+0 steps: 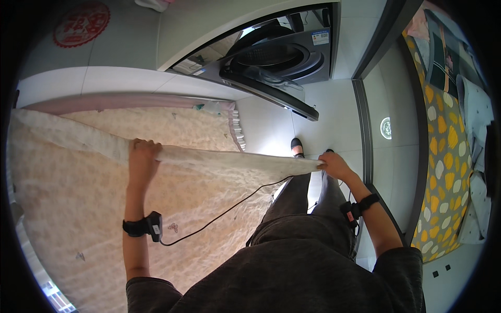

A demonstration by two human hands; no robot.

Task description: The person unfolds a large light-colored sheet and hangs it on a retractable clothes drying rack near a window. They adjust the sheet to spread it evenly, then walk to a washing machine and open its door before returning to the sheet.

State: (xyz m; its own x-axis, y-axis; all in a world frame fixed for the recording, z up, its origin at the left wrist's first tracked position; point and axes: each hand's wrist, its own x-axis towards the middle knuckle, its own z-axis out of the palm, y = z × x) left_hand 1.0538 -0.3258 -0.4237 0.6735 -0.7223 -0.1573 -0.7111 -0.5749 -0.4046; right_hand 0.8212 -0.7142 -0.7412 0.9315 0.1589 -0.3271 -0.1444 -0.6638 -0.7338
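A large, thin cream quilt [188, 195] with a small butterfly print spreads over the left and middle of the view. My left hand [145, 152] grips its folded-over edge near the middle. My right hand [332, 163] pinches the far right end of the same edge, just in front of my legs. Between the two hands the edge is drawn nearly straight. Beneath it and beyond lies a similar patterned sheet [168, 123] with a pink border and a white ruffle. What supports the sheet is hidden.
A dark front-loading washing machine [313, 54] sits in a recess, its framed cabinet door [274, 96] ajar. On the right are a yellow-and-grey patterned cover [442, 172] with clothes [475, 113], and a floor drain [386, 128]. A black cable [219, 216] runs from my left wrist strap across the quilt.
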